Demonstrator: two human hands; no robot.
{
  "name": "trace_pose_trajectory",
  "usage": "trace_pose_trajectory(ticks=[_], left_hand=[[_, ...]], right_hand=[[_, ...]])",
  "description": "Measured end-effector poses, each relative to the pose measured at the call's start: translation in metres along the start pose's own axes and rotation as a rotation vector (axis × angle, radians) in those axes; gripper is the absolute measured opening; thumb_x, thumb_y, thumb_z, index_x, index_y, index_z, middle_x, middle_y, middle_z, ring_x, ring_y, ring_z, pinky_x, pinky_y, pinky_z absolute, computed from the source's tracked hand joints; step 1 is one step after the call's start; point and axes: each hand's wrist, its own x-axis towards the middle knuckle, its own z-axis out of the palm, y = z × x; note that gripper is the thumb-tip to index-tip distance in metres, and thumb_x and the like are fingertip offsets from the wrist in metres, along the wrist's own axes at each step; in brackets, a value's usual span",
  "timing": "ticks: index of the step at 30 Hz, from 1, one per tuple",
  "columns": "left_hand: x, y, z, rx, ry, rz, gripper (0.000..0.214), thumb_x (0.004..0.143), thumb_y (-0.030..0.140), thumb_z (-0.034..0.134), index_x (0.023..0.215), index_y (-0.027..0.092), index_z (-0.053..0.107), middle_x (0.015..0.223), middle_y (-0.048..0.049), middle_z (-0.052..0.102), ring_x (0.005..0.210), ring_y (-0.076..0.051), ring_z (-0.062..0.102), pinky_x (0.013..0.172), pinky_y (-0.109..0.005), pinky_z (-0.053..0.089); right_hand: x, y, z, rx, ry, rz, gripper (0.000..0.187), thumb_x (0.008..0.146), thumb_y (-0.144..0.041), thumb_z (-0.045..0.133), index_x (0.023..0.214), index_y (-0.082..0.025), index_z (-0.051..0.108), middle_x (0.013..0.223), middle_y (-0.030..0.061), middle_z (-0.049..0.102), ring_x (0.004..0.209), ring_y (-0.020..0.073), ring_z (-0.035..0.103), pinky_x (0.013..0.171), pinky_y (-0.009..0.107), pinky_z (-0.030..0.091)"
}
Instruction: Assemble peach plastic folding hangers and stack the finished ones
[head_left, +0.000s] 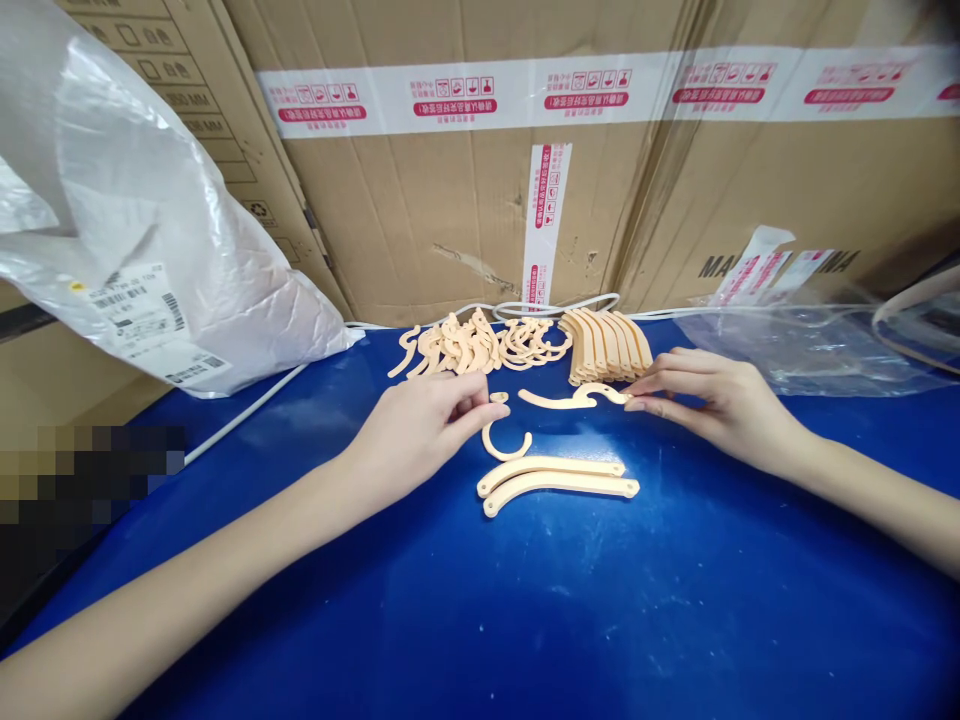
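My left hand pinches the upper end of a beige C-shaped hook, whose open curve hangs toward me. Between the thumb and fingertips of my right hand is the right end of a beige S-curved piece, which points left toward the hook without touching it. Just below the hook, two long curved beige arms with holes at their ends lie side by side on the blue table.
Behind my hands are a pile of S-curved pieces, a pile of hooks and a stack of curved arms. Taped cardboard boxes line the back. A white plastic bag stands left, a clear plastic bag right. A white cable runs behind.
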Motion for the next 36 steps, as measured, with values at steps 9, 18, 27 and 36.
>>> trace_pose_trajectory(ticks=[9, 18, 27, 36], left_hand=[[-0.001, 0.006, 0.008, 0.005, -0.011, 0.265, 0.013, 0.098, 0.023, 0.043, 0.101, 0.017, 0.055, 0.100, -0.0024, 0.060, 0.094, -0.015, 0.054, 0.080, -0.028, 0.042], [-0.027, 0.001, 0.022, -0.056, -0.153, 0.288, 0.024, 0.099, 0.030, 0.045, 0.115, 0.024, 0.062, 0.110, -0.0020, 0.062, 0.101, -0.016, 0.053, 0.089, -0.032, 0.042], [-0.035, 0.003, 0.024, 0.142, -0.089, 0.431, 0.026, 0.099, 0.031, 0.043, 0.114, 0.023, 0.063, 0.103, -0.0036, 0.064, 0.094, -0.018, 0.055, 0.081, -0.033, 0.040], [-0.040, 0.011, 0.023, 0.265, -0.034, 0.534, 0.026, 0.097, 0.031, 0.047, 0.114, 0.019, 0.062, 0.099, -0.0044, 0.065, 0.093, -0.021, 0.058, 0.080, -0.035, 0.041]], right_hand=[[-0.002, 0.010, 0.005, -0.004, -0.096, 0.014, 0.021, 0.093, -0.037, 0.055, 0.094, -0.022, 0.070, 0.090, 0.0045, 0.070, 0.085, 0.0193, 0.064, 0.077, 0.036, 0.049], [0.000, -0.002, 0.013, -0.010, -0.168, 0.076, 0.022, 0.092, -0.038, 0.055, 0.093, -0.022, 0.070, 0.089, 0.0050, 0.067, 0.082, 0.0181, 0.064, 0.073, 0.033, 0.049], [-0.002, 0.000, 0.016, 0.058, -0.199, 0.084, 0.020, 0.092, -0.035, 0.054, 0.098, -0.022, 0.069, 0.095, 0.0061, 0.066, 0.085, 0.0177, 0.063, 0.076, 0.033, 0.050], [0.004, 0.003, 0.007, 0.228, -0.307, 0.116, 0.017, 0.090, -0.036, 0.058, 0.095, -0.021, 0.066, 0.086, 0.0036, 0.063, 0.072, 0.0137, 0.057, 0.067, 0.028, 0.046]])
